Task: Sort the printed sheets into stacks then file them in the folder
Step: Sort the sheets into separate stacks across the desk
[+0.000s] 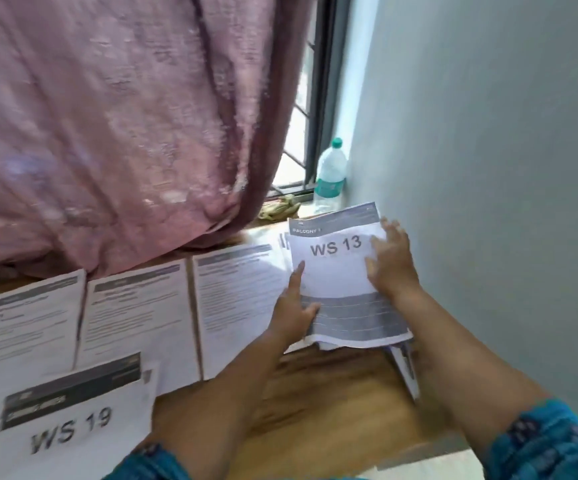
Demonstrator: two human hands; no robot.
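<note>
From the head camera, both hands work a loose stack of white printed sheets [343,292], topped "WS 13", at the right end of the brown wooden desk [329,403]. The left hand [294,313] pinches its left edge, forefinger straight. The right hand [389,261] lies spread flat on top. 3 printed stacks [138,320] lie alongside; a "WS 19" sheet [73,420] lies nearer.
</note>
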